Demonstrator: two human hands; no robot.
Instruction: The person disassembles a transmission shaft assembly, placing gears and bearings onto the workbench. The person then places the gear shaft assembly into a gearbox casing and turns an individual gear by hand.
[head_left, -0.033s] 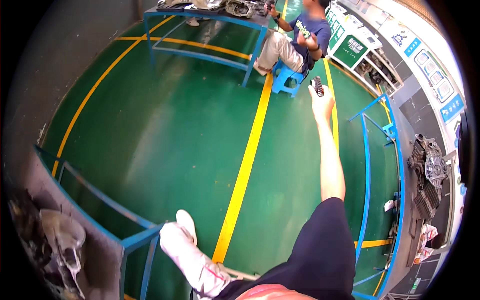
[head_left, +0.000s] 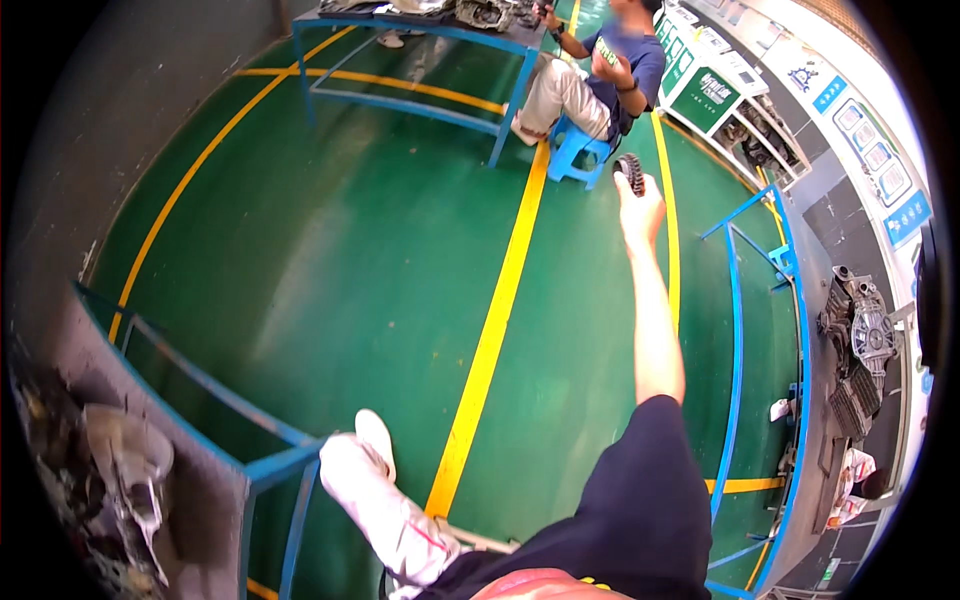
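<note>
Stretched far out ahead of me, my right hand [head_left: 642,212] is closed around a dark toothed gear [head_left: 630,172], its ring edge standing up above the fingers. Beyond the gear, a seated person [head_left: 625,65] in a dark blue shirt and light trousers sits on a blue plastic stool [head_left: 577,152]. That person's one hand is raised near the chest, and the other holds something dark at the table. No part of my left hand shows.
A blue-framed table [head_left: 425,32] bearing metal parts stands far ahead. At the right, metal housings [head_left: 870,335] lie on another blue-framed bench [head_left: 812,400]. A bench with a metal casing [head_left: 130,450] is near left. Yellow lines [head_left: 500,300] cross the green floor.
The gear has turned in my right hand, showing more of its round side. My hand has shifted slightly left. The seated person's raised hand has moved a little.
</note>
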